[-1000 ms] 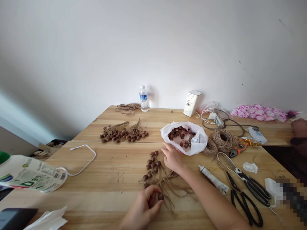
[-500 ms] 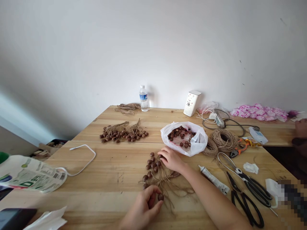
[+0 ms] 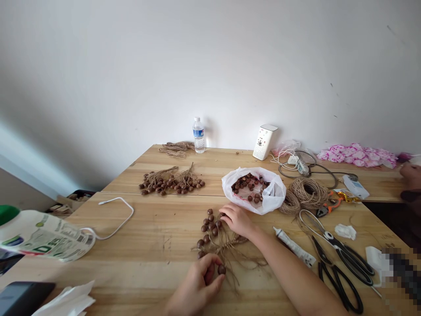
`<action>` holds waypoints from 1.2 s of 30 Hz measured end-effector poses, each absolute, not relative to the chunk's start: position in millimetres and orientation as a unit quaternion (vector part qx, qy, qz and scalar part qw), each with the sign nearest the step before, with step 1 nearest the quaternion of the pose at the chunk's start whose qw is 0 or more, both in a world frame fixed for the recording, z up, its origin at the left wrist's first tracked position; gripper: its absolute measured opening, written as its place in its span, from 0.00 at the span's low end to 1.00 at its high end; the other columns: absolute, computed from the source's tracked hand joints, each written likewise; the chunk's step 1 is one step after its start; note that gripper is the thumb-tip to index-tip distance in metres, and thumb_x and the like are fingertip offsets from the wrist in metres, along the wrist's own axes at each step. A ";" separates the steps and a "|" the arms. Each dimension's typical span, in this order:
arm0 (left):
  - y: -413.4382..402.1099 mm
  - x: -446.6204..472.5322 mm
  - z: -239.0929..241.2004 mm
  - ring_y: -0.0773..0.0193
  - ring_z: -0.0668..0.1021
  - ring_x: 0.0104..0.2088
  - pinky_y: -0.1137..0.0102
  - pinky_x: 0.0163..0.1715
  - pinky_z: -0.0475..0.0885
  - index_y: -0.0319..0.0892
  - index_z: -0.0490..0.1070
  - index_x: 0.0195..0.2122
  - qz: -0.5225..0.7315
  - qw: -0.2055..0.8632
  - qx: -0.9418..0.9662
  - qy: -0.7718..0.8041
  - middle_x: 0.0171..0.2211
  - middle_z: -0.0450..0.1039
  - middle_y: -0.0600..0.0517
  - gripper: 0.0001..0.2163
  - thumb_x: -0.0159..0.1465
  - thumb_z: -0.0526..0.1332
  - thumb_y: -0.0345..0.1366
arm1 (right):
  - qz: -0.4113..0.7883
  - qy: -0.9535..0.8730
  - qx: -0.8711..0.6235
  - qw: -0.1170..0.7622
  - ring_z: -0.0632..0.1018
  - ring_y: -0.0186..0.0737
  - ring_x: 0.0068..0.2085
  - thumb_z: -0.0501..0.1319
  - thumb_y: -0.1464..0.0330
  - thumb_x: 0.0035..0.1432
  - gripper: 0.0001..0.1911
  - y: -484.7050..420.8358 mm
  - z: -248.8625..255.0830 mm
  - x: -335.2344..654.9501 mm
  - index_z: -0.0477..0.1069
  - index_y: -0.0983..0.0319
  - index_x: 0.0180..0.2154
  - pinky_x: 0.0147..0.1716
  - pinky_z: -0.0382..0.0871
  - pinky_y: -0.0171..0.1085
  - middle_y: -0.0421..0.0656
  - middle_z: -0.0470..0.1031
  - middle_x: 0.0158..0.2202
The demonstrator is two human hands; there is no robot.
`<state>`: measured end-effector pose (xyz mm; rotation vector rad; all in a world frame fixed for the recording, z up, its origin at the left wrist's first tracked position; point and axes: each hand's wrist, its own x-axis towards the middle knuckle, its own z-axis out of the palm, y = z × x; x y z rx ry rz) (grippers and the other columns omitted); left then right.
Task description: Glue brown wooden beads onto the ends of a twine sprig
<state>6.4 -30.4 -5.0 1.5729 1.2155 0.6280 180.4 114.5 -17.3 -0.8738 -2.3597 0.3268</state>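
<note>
My left hand [image 3: 199, 281] is closed at the near edge, pinching a round brown nut [image 3: 221, 269] between thumb and fingers. Farther up, my right hand [image 3: 237, 220] reaches over a bunch of twine strands [image 3: 230, 248], its fingers closed on another brown nut [image 3: 222, 214] that is partly hidden. Several nuts [image 3: 210, 226] tied to these strands lie fanned out left of the right hand. Just behind that hand is a white plastic bag [image 3: 263, 210], open at the top, with loose brown nuts [image 3: 251, 184] inside.
Finished-looking nut bunches [image 3: 171, 182] lie at the back left, near a water bottle [image 3: 198, 136]. To the right are twine coils [image 3: 307, 193], pliers [image 3: 329, 206], a glue tube [image 3: 294, 248], and scissors [image 3: 350, 259]. A white cable [image 3: 123, 219] and large bottle [image 3: 49, 235] are left.
The whole view has shifted slightly to the left, so things appear a little farther right. Both hands keep nearly the same pose, each still on its nut.
</note>
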 end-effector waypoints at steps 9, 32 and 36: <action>-30.0 6.7 -1.3 0.67 0.59 0.23 0.73 0.24 0.56 0.40 0.67 0.36 0.256 0.504 0.653 0.504 0.20 0.51 0.60 0.06 0.58 0.56 0.35 | 0.097 -0.896 -0.314 0.300 0.73 0.43 0.41 0.61 0.78 0.56 0.09 116.4 -24.2 179.9 0.72 0.65 0.40 0.44 0.70 0.41 0.48 0.74 0.37; -30.4 6.5 -0.9 0.68 0.59 0.23 0.73 0.24 0.56 0.40 0.66 0.36 0.255 0.507 0.649 0.507 0.20 0.52 0.60 0.07 0.58 0.56 0.36 | 0.091 -0.896 -0.329 0.285 0.71 0.45 0.46 0.52 0.82 0.53 0.17 113.3 -17.3 180.1 0.71 0.66 0.42 0.49 0.67 0.44 0.51 0.72 0.42; -30.9 6.1 -3.7 0.67 0.60 0.23 0.73 0.24 0.57 0.40 0.67 0.36 0.267 0.508 0.647 0.502 0.21 0.52 0.60 0.07 0.58 0.57 0.36 | 0.093 -0.888 -0.349 0.286 0.70 0.46 0.49 0.52 0.82 0.52 0.17 110.7 -8.6 177.5 0.72 0.66 0.41 0.50 0.66 0.45 0.52 0.70 0.45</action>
